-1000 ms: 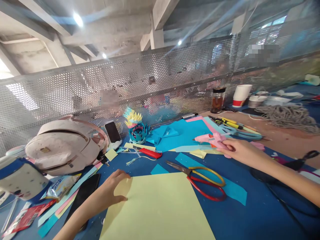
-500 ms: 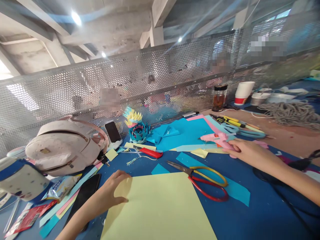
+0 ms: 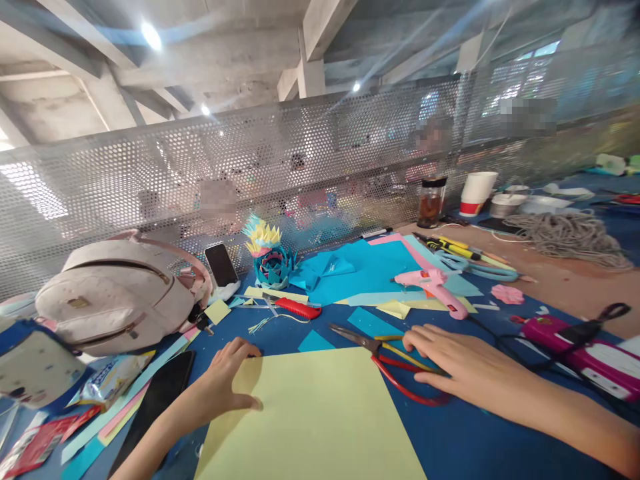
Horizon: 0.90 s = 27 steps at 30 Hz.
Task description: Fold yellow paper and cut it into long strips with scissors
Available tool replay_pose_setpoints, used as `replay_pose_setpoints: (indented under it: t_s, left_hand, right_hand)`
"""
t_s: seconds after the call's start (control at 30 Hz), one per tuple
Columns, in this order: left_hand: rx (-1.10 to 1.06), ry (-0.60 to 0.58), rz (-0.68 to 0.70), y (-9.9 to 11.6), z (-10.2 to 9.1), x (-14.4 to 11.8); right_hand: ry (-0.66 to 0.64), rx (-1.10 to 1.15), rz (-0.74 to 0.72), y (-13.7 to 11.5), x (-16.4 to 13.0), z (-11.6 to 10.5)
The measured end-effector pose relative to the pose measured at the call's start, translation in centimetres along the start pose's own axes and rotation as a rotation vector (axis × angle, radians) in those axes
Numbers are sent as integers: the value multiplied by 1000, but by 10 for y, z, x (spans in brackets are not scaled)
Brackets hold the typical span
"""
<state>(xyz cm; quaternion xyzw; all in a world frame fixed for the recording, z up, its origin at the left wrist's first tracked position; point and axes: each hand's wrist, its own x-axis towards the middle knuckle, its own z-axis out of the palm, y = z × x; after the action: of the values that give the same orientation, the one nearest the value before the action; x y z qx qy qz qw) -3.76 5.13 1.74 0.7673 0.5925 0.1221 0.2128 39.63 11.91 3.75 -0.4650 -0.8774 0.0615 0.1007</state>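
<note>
My left hand [image 3: 226, 381] rests flat on the upper left corner of a pale yellow paper sheet [image 3: 315, 420] lying on the blue table. My right hand [image 3: 453, 363] lies over the handles of the red and yellow scissors [image 3: 395, 360], fingers spread on them, the blades pointing left. A pink glue gun [image 3: 431, 285] lies on blue paper beyond that hand, apart from it. A paper flower of teal and yellow [image 3: 270, 253] stands at the back by the mesh wall.
A beige backpack [image 3: 115, 293] and an upright phone [image 3: 219, 264] sit at the left. A red comb [image 3: 300, 308], paper scraps, a black phone [image 3: 160, 393], a jar [image 3: 431, 201], a cup [image 3: 476, 193], grey rope [image 3: 570, 233] and a magenta case [image 3: 585, 347] lie around.
My right hand has let go of the pink glue gun and come back toward me onto the scissors' handles. The left hand has stayed on the yellow sheet.
</note>
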Motion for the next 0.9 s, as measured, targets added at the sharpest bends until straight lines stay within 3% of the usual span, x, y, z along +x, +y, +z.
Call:
replay_pose_setpoints:
  t_s: [0.1, 0.2, 0.4, 0.57, 0.67, 0.8, 0.9]
  left_hand:
    - [9, 29, -8, -2, 0, -2]
    - [24, 49, -1, -7, -2, -2]
    - [75, 56, -11, -13, -2, 2]
    - [17, 21, -74, -1, -8, -5]
    - [-12, 4, -93, 10, -13, -10]
    - [-108, 61, -64, 25, -19, -8]
    - [-165, 146, 26, 36, -24, 1]
  right_hand:
    - [-158, 7, -11, -3, 10, 7]
    - [-211, 15, -31, -6, 18, 0]
    - [-71, -13, -52, -7, 33, -20]
    - [37, -11, -86, 11, 49, -9]
    - [24, -62, -70, 17, 55, -2]
    - [46, -51, -104, -6, 57, -13]
    - [-44, 171, -211, -40, 59, -27]
